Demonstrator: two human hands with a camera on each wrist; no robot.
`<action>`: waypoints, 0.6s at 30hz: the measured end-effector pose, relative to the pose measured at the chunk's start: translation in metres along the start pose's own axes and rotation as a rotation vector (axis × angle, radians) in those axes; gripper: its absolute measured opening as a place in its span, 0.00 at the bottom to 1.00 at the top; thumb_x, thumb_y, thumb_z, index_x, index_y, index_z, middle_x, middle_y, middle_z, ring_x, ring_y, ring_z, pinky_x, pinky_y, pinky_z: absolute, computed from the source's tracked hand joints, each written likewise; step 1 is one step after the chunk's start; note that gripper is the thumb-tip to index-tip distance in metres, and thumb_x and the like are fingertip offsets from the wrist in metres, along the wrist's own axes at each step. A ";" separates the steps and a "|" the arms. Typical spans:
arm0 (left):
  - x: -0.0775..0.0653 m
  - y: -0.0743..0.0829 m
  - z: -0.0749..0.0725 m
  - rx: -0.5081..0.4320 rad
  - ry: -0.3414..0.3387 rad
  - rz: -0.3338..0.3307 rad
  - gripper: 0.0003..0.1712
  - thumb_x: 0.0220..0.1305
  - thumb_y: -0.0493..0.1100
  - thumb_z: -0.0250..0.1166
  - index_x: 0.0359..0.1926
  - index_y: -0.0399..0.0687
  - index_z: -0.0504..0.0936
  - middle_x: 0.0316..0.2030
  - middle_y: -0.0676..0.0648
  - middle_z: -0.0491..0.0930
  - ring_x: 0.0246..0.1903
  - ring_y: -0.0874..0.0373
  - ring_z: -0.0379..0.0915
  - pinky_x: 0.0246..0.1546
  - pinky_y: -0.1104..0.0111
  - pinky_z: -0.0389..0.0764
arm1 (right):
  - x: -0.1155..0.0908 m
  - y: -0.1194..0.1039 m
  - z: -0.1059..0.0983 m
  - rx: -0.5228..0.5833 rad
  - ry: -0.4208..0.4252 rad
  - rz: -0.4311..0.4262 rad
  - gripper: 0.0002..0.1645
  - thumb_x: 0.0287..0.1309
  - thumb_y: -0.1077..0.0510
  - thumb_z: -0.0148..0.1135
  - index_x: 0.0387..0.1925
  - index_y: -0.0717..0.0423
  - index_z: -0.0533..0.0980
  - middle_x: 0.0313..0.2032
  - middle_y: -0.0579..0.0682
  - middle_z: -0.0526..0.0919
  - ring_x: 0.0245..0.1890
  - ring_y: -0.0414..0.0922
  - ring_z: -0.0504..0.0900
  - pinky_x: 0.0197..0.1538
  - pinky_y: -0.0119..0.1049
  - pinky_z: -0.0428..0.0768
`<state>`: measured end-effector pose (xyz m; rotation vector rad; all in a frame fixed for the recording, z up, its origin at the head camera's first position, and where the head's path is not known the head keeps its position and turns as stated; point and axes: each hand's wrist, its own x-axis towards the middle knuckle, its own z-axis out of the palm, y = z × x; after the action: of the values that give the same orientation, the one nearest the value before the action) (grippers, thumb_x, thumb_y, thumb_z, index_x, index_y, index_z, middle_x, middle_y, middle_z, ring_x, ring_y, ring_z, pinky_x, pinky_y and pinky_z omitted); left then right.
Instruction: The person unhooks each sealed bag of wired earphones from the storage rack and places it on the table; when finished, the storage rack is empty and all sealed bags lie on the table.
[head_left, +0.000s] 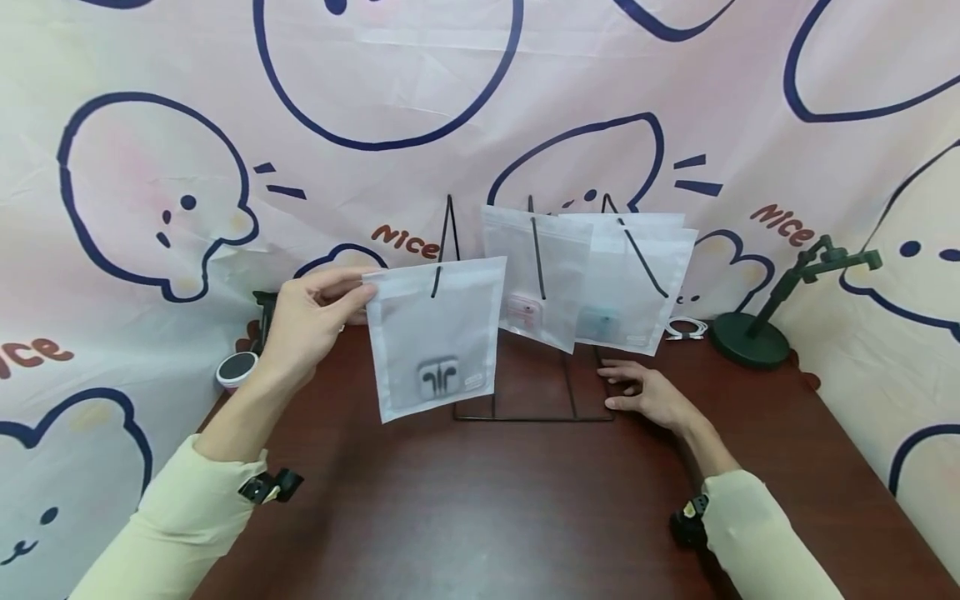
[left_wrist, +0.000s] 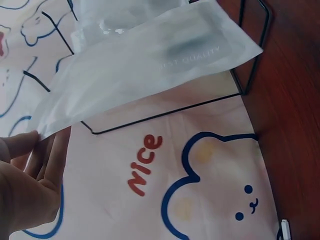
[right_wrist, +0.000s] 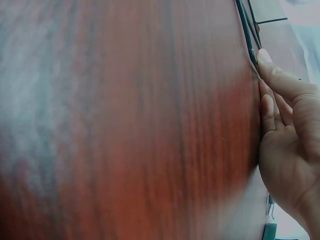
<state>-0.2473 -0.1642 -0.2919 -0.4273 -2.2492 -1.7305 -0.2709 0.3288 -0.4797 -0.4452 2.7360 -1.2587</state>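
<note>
My left hand point(head_left: 311, 321) pinches the upper left corner of a frosted zip bag point(head_left: 405, 333) between thumb and fingers. Wired earphones in a case point(head_left: 438, 377) show through its lower part. The bag hangs from a hook of a black wire display rack point(head_left: 532, 419), the hook's end poking out in front. Two more frosted bags hang to the right, one with a pink item point(head_left: 523, 312), one with a pale teal item point(head_left: 597, 321). Low at the rack's right front corner, my right hand point(head_left: 652, 398) holds the base wire, thumb on the wire point(right_wrist: 251, 50).
A dark green stand point(head_left: 753, 337) with a jointed arm stands at the back right, beside a coiled white cable point(head_left: 686, 328). At the back left is a small round object point(head_left: 237, 367) with a dark top. A patterned cloth point(head_left: 390, 192) hangs behind the brown table point(head_left: 450, 508).
</note>
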 end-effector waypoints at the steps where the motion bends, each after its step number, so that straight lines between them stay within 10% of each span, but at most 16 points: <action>1: -0.003 0.003 -0.001 0.010 -0.002 0.000 0.18 0.70 0.45 0.71 0.57 0.43 0.87 0.46 0.50 0.89 0.41 0.58 0.87 0.42 0.68 0.88 | 0.000 0.000 0.000 -0.006 -0.002 -0.005 0.32 0.62 0.57 0.74 0.66 0.60 0.77 0.71 0.60 0.72 0.61 0.56 0.78 0.52 0.32 0.79; 18: -0.040 0.025 -0.016 -0.062 -0.026 0.027 0.17 0.68 0.38 0.71 0.55 0.37 0.87 0.43 0.51 0.91 0.38 0.58 0.88 0.38 0.73 0.86 | 0.000 0.008 0.001 0.027 0.015 -0.024 0.31 0.62 0.58 0.75 0.65 0.61 0.78 0.72 0.59 0.72 0.63 0.57 0.76 0.51 0.29 0.78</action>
<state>-0.2002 -0.1764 -0.2809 -0.4935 -2.2012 -1.7953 -0.2728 0.3324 -0.4864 -0.4686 2.7304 -1.3081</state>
